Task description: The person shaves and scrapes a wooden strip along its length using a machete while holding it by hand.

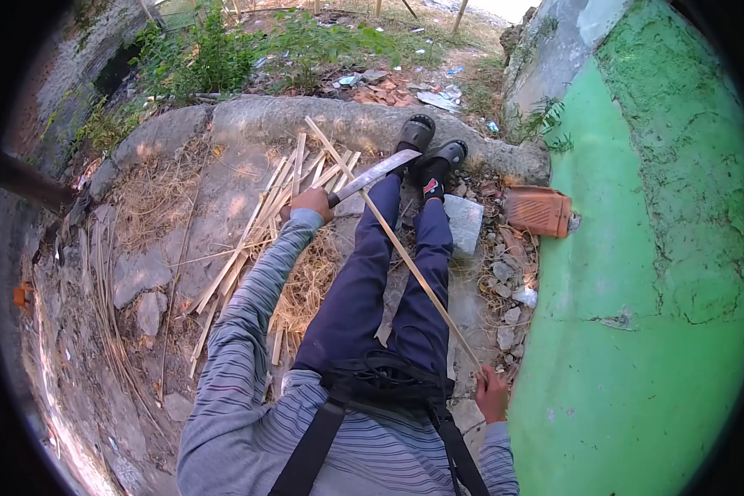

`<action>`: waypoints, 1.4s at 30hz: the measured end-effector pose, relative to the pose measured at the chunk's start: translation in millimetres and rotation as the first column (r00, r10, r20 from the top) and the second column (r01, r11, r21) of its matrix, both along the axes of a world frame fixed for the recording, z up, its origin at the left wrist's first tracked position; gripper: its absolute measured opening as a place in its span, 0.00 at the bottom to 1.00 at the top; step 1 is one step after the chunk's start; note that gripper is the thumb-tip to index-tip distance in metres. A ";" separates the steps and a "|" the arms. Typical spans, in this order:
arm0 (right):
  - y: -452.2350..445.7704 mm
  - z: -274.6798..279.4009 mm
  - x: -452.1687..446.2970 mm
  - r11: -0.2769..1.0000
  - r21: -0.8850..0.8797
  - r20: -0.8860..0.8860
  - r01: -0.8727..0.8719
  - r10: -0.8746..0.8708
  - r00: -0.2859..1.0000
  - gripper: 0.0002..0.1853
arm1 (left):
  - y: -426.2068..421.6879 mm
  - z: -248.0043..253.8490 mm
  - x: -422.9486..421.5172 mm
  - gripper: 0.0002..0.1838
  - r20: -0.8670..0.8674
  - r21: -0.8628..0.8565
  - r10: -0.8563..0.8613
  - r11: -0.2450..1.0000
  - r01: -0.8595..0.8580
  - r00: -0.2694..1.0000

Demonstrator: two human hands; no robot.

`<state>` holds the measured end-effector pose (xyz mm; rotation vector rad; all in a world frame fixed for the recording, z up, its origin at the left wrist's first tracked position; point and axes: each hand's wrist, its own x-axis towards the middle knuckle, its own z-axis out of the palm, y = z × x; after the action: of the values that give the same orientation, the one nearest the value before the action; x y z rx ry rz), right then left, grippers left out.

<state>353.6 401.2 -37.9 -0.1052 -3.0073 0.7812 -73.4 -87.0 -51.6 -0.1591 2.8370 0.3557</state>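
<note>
Left hand: the bare left hand [312, 205], in a grey striped sleeve, is closed around the dark handle of a long, broad metal blade [380, 174]
Right hand: the bare right hand [492, 394], beside the right hip, is closed on the near end of a long, thin, pale-tan strip [426, 285]
Strip: it slants from the right hand over the dark-trousered legs [347, 318], its far end up near the low grey stone kerb [264, 116]
Blade: it crosses the strip toward its far end and seems to touch it there; its tip points at the black shoes [417, 132], though contact with them cannot be told
Step in hand: judging by the pose, the blade is being worked against the strip while the right hand steadies it
Next move: another stroke would call for a firm hold on the near end and an edge angled away from shins and feet
Loose pile: pale, flat, split strips [298, 169] lie around the left hand, with curly straw-coloured shavings [310, 285] beside the left leg
Right side: a pale grey block [463, 225] sits beside the lower leg; an orange-brown ridged brick [537, 211] lies near the green painted wall [612, 289]
</note>
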 end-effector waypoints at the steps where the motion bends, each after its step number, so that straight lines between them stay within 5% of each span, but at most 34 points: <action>1: -5.0 0.1 -18.8 1.000 0.002 0.019 -0.019 0.019 1.000 0.14 | 5.9 2.6 4.3 0.22 0.001 -0.002 -0.003 1.000 0.003 1.000; 5: 2.3 9.2 -41.9 0.999 0.001 -0.018 -0.035 0.035 0.999 0.14 | -1.7 8.7 0.2 0.22 0.004 -0.022 -0.019 1.000 0.019 1.000; 13: 54.1 54.7 80.6 0.993 0.004 0.100 0.120 -0.119 0.988 0.15 | -131.4 5.2 -37.7 0.25 0.009 -0.162 0.316 0.936 -0.311 0.949; 15: 55.2 53.3 83.1 0.987 -0.039 0.069 0.157 -0.154 0.986 0.14 | -148.8 2.4 -41.0 0.26 -0.044 -0.071 0.478 0.874 -0.480 0.877; 19: 41.4 34.8 49.6 0.964 -0.047 0.003 0.260 -0.260 0.966 0.09 | -150.7 -7.4 -37.2 0.25 -0.047 0.067 0.550 0.835 -0.546 0.834; 21: 16.5 22.7 5.3 0.958 -0.165 -0.011 0.234 -0.240 0.971 0.13 | -148.2 -32.6 -36.2 0.23 -0.029 0.177 0.472 0.870 -0.460 0.881; 23: -19.2 16.4 -42.5 0.905 -0.358 0.004 0.229 -0.244 0.970 0.16 | -107.4 -20.1 -8.7 0.13 0.037 0.555 0.486 0.717 -0.422 0.873; 25: -51.0 35.0 -92.8 0.731 -0.620 0.295 0.287 -0.123 0.948 0.16 | -84.0 -22.1 4.2 0.14 0.057 0.603 0.378 0.725 -0.334 0.924; 28: -81.7 37.8 -148.0 0.564 -0.763 0.376 0.317 -0.013 0.926 0.17 | -57.6 -39.9 16.9 0.15 -0.269 0.527 0.157 0.850 0.009 0.950; 31: -104.3 45.5 -186.4 0.462 -0.831 0.409 0.311 0.128 0.903 0.19 | -22.3 -14.9 34.9 0.15 -0.315 0.389 -0.006 0.911 0.135 0.949; 33: -117.8 55.5 -200.4 0.269 -0.874 0.471 0.405 0.265 0.841 0.20 | 3.8 5.9 53.5 0.14 -0.276 0.392 -0.038 0.908 0.148 0.960; 37: -133.5 51.9 -223.5 0.178 -0.913 0.408 0.368 0.346 0.845 0.22 | 35.4 -0.6 72.6 0.10 -0.316 0.442 -0.151 0.850 0.286 0.937; 42: -141.7 47.3 -247.2 0.142 -0.921 0.390 0.364 0.331 0.859 0.23 | 62.0 2.0 97.5 0.10 -0.326 0.422 -0.107 0.873 0.245 0.940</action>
<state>106.4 259.5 9.4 -0.4284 -1.9959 3.0575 24.1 -25.1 -49.7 0.2756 2.9149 1.0713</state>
